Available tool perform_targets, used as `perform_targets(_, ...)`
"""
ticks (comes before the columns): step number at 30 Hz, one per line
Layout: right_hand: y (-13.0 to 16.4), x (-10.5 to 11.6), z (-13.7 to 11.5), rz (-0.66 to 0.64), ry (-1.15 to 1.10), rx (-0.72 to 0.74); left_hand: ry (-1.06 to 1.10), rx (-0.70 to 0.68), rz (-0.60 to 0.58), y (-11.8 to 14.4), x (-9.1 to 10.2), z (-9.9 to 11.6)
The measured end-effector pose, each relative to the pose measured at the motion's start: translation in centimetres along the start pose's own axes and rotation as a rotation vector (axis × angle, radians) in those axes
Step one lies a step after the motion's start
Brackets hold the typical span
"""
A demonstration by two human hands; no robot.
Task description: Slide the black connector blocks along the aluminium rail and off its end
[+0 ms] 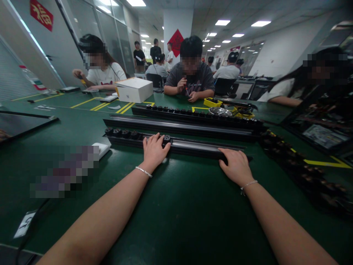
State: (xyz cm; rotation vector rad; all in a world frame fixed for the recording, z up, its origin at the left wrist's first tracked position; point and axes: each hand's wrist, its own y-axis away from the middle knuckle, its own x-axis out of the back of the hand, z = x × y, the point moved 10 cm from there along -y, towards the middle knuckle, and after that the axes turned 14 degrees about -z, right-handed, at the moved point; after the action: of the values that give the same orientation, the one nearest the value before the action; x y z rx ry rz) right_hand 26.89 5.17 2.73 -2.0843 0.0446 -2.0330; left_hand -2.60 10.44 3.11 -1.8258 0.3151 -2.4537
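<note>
At twelve o'clock, a long, glossy black channel-shaped rail (198, 146) is lying across the green counter (193, 209). Towards eleven, the left hand (155, 149) is resting half-spread on it, beside a round black module (167, 138); towards one, the right hand (236, 164) is curving loosely over its end. Whether either is gripping, I cannot tell.

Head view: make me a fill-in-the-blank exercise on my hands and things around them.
The left hand and right hand touch the nearest rail, coloured ____.
A round black piece sits close beside the ____ hand.
The tabletop is coloured ____.
The box beyond the rail is coloured ____.

Missing words: black; left; green; white.
</note>
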Motion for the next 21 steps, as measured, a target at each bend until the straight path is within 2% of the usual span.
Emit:
perform_targets(12, 0.07, 0.10, -0.12, 0.021, 0.004, 0.008, -0.053, 0.001, -0.001, 0.26, 0.07, 0.34)
perform_targets(21, 0.06, 0.00, -0.02, 0.008, 0.007, 0.001, -0.088, 0.011, -0.048, 0.25, -0.04, 0.43)
